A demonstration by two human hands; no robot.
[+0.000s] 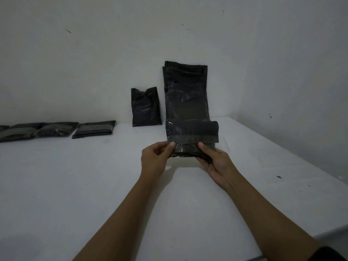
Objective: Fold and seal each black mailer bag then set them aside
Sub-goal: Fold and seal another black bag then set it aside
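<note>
I held the mailer bag (192, 140) up above the white table (94, 176), a little right of centre, its flap folded over with a paler adhesive strip running across it. My left hand (154, 157) pinched the bag's lower left corner, thumb on the front and fingers curled behind. My right hand (212, 159) cupped the lower right corner, thumb pressed on the front and fingers wrapped underneath.

The bag looked light, thin and slick, a glossy film that creased readily and would likely slide between dry fingers. I judged the corners and the folded edge the safest places to hold, keeping clear of the sticky strip until the flap was lined up.

Going left to right along the far edge of the table: a row of flat bags (37, 129) lay on the surface, a small bag (146, 108) stood leaning on the white wall (94, 53), and a tall stack of bags (186, 91) leaned there behind my hands. The room was dim.
</note>
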